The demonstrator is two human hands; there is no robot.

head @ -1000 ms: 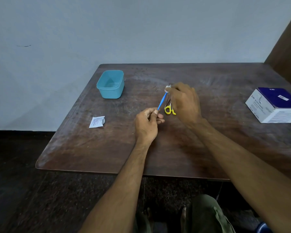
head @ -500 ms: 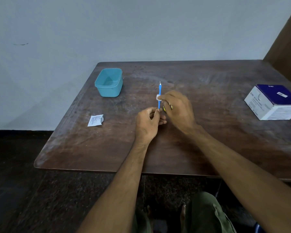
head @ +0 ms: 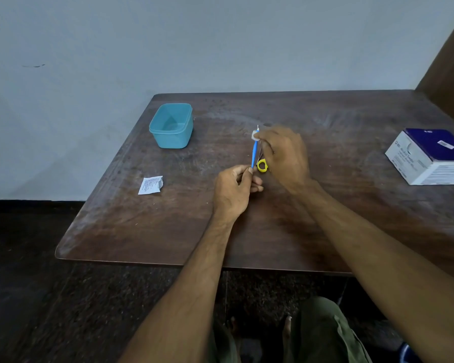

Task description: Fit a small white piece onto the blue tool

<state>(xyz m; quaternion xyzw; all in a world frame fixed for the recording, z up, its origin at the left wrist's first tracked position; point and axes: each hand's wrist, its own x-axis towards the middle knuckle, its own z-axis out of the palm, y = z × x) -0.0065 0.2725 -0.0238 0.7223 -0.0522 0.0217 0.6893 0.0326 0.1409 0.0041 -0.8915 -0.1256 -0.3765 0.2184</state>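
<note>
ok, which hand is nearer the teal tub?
Left. The left hand sits in front of and to the right of the teal tub, pinching the blue tool's lower end. The right hand is further right, at the tool's top.

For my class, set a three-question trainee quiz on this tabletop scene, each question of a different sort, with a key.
1. True or false: the left hand pinches the lower end of the blue tool.
2. Multiple choice: the right hand presses a small white pad against the tool near its A) lower end B) upper end C) middle.
3. Fill in: the torn white sachet lies on the table, nearer the person than the teal ____.

Key: 1 true; 2 B; 3 tub.
</note>
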